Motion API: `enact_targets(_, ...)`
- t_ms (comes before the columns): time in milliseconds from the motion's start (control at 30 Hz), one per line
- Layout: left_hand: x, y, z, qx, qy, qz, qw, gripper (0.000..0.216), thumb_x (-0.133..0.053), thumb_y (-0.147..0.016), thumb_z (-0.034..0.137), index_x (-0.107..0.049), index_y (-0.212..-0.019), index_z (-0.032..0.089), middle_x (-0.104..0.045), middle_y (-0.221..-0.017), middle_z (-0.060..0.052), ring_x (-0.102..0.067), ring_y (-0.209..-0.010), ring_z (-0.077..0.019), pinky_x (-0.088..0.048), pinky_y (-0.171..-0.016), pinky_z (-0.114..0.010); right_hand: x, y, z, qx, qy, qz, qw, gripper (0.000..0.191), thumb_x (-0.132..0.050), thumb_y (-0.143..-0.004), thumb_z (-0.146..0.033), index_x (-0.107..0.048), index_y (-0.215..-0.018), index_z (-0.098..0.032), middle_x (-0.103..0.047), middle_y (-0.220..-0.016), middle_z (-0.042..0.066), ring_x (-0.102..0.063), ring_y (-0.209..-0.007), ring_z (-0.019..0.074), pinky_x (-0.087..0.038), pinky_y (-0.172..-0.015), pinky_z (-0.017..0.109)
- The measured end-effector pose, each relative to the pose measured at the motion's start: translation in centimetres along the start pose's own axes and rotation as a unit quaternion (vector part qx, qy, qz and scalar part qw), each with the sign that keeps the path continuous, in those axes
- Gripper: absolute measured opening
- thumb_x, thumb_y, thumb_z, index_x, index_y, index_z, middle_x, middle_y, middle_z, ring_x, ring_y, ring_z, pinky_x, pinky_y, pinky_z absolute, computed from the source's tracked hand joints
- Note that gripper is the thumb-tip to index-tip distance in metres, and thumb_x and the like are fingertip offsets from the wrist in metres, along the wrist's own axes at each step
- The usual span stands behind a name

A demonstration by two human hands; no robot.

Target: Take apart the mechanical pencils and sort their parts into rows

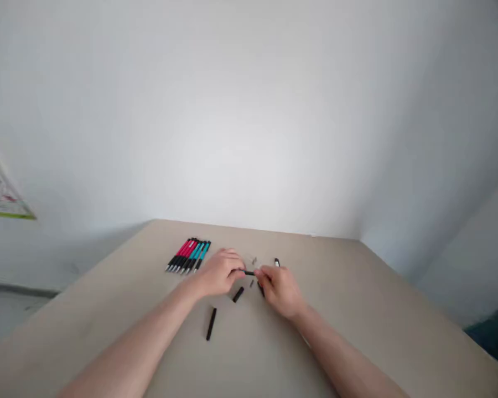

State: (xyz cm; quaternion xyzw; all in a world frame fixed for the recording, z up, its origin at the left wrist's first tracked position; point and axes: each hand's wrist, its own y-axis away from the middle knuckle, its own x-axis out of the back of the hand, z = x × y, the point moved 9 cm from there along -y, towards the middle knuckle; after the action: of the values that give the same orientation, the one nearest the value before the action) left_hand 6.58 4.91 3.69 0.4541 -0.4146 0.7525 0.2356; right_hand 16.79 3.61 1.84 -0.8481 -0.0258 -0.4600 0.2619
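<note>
Between my two hands is a thin black pen part [249,272], held level above the table. My left hand [222,272] pinches its left end, and the fingertips of my right hand [283,290] close on the right end. Just below the left fingers lies a short black piece [238,294]. A longer black tube [211,324] rests closer to me. Two tiny greyish bits sit near the held part: one small bit [254,260] beyond it, another bit [251,283] on the near side. A dark piece [261,288] is partly covered by my right hand.
A row of several red and teal pens [188,255] lies left of my left hand. Behind my right hand is a black-and-white piece [277,262]. The beige table [336,309] meets a white wall at the back. A dark object [492,331] stands beyond the right edge.
</note>
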Motion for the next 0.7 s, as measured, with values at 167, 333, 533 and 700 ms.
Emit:
enact_targets(167, 0.5, 0.2, -0.3, 0.033, 0.003, 0.017, 0.999, 0.005, -0.059, -0.081, 0.02, -0.058, -0.084, 0.017, -0.063, -0.084, -0.002, -0.056, -0.086, -0.018, -0.039, -0.08, -0.03, 0.3, 0.2, 0.1, -0.002, -0.01, 0.01, 1.0, 0.038, -0.037, -0.091, -0.031, -0.044, -0.056, -0.018, -0.047, -0.049, -0.002, -0.038, -0.046, 0.0098, -0.024, -0.049, 0.023)
enact_targets(333, 0.0, 0.1, 0.3, 0.005, 0.006, -0.002, 1.0, 0.015, -0.047, -0.088, 0.018, -0.061, -0.082, 0.018, -0.063, -0.079, -0.002, -0.058, -0.081, -0.0164, -0.04, -0.076, -0.027, 0.4, -0.1, 0.0, -0.014, -0.042, 0.006, 0.999, 0.04, -0.038, -0.091, -0.033, -0.046, -0.055, -0.018, -0.045, -0.048, -0.002, -0.038, -0.046, 0.0096, -0.024, -0.049, 0.022)
enact_targets(533, 1.0, 0.1, -1.2, 0.068, 0.044, 0.064, 0.995, 0.017, -0.042, -0.09, 0.018, -0.059, -0.092, 0.018, -0.063, -0.087, -0.003, -0.058, -0.083, -0.0152, -0.042, -0.075, -0.024, 4.8, 0.6, 3.3, -0.119, -0.153, 0.161, 0.968, 0.049, -0.03, -0.092, -0.045, -0.052, -0.059, -0.017, -0.045, -0.048, -0.002, -0.042, -0.046, 0.0108, -0.029, -0.048, 0.021)
enact_targets(700, 1.1, 0.3, -2.0, 0.102, 0.061, 0.064, 0.991, 0.018, -0.042, -0.092, 0.028, -0.056, -0.098, 0.02, -0.064, -0.092, -0.002, -0.058, -0.083, -0.0144, -0.041, -0.073, -0.022, 6.5, 1.4, 5.2, -0.161, -0.159, 0.236, 0.945, 0.049, -0.03, -0.091, -0.048, -0.053, -0.062, -0.016, -0.046, -0.05, -0.002, -0.042, -0.046, 0.0111, -0.029, -0.047, 0.021)
